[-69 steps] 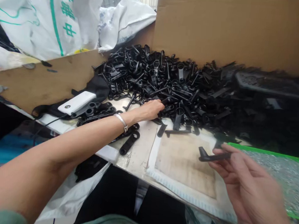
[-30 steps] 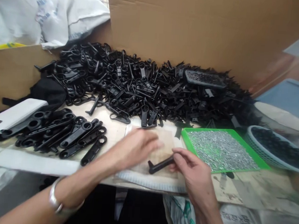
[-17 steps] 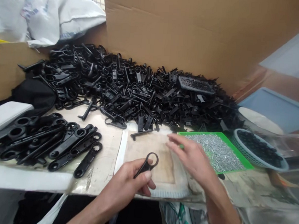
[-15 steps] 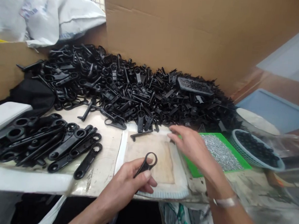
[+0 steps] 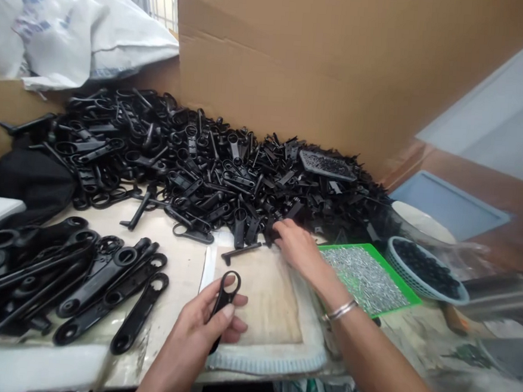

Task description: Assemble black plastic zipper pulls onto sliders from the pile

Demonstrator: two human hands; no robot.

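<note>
A black plastic part with a ring at its end [image 5: 229,283] is held upright in my left hand [image 5: 205,320], between thumb and fingers, over the near part of a cloth-covered pad [image 5: 275,316]. My right hand [image 5: 297,246] reaches to the front edge of a big heap of black parts [image 5: 191,173]. Its fingertips are bent against dark pieces there, and what they grip, if anything, is hidden. One thin black part [image 5: 242,252] lies on the pad's far edge, between the hands.
Larger black arms [image 5: 98,280] are piled at the left. To the right are a green tray of small metal pins [image 5: 363,278], a blue basket of black pieces [image 5: 426,270] and a light blue tray [image 5: 449,203]. Cardboard [image 5: 342,64] stands behind the heap.
My right hand has moved forward and left, from the pad's far right corner to the heap's edge. My left hand still holds the ringed part. The view has shifted slightly.
</note>
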